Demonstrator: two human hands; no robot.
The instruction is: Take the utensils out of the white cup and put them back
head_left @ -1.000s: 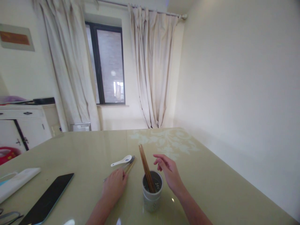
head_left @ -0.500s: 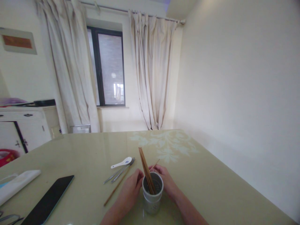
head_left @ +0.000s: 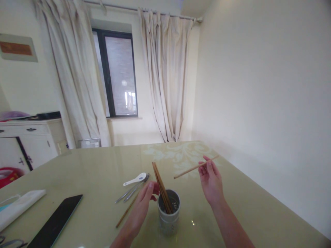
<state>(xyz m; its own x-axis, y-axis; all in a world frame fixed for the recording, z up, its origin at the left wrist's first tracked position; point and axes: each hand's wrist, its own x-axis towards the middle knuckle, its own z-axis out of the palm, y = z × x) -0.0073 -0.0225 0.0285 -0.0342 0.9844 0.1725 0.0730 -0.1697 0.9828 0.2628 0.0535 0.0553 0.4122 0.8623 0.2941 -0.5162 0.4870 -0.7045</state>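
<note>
Between my two hands stands a grey utensil holder (head_left: 168,220) with several brown chopsticks (head_left: 160,184) leaning in it toward the far left. My right hand (head_left: 211,181) is raised to the right of the holder, its fingers closed on a single chopstick (head_left: 190,169) that slants up to the right. At the holder's left side is my left hand (head_left: 143,199), fingers loosely curved and apart, nothing seen in them. Another chopstick (head_left: 125,213) lies on the table, partly behind my left hand. A white spoon (head_left: 136,179) rests beside metal utensils (head_left: 131,193).
On the table's (head_left: 98,172) left lie a black phone-like slab (head_left: 57,220), a white object (head_left: 22,208) and partly visible scissors (head_left: 11,243). A wall (head_left: 271,120) runs along the right edge. A white cabinet (head_left: 38,137) stands at the far left.
My right hand has moved from behind the holder up and to the right, with the single chopstick. My left hand has shifted slightly left, its fingers more open.
</note>
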